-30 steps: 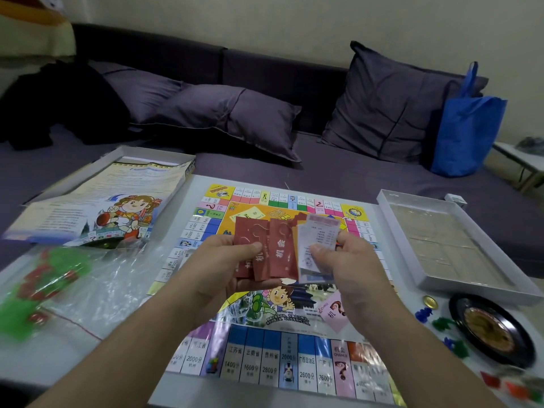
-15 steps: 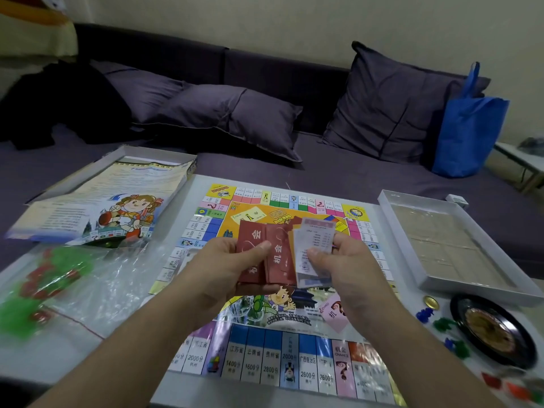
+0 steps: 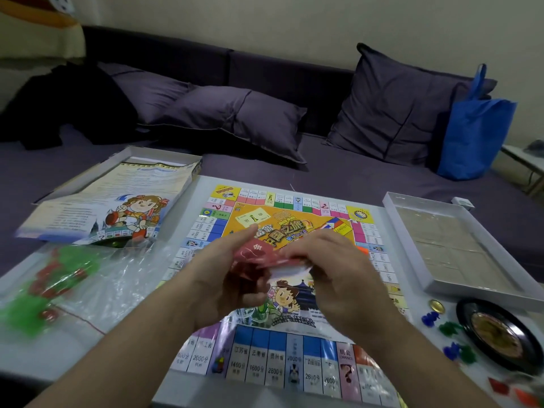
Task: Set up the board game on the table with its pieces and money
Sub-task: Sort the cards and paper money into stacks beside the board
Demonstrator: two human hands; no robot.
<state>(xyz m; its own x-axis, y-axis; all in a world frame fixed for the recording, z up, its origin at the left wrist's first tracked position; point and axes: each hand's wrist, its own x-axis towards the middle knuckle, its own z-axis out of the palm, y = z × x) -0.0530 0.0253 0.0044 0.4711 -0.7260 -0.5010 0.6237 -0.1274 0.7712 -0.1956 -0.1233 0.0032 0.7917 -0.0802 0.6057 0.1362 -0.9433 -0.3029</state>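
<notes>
Both hands hold a small stack of red cards (image 3: 255, 254) above the middle of the game board (image 3: 282, 357). Left hand (image 3: 223, 278) has fingers curled under the stack with the thumb on top; right hand (image 3: 335, 269) curls over the stack's right end. The stack lies nearly flat, long axis running roughly left-right across the board, red backs up. A pale sheet edge shows under the red ones; motion blur hides how many cards there are and what the print reads.

The board lies flat on the white table (image 3: 73, 346), near edge towards the person, forearms crossing over its near rows.

Left of the board: clear plastic bag (image 3: 97, 287) with green and red pieces inside, blurred. Beyond the bag, the box lid (image 3: 117, 207) with a cartoon figure, partly overhanging the table.

Right of the board: white box tray (image 3: 459, 245) holding pale sheets. Near side of the tray: black round spinner (image 3: 497, 334), gold coin (image 3: 436, 306), blue and green pawns (image 3: 450, 329), all touching the table, apart from the board. Red pieces at the lower right corner are cut off.

Behind the board: dark sofa (image 3: 294, 72) with cushions, blue bag (image 3: 474, 128) at its right end.
</notes>
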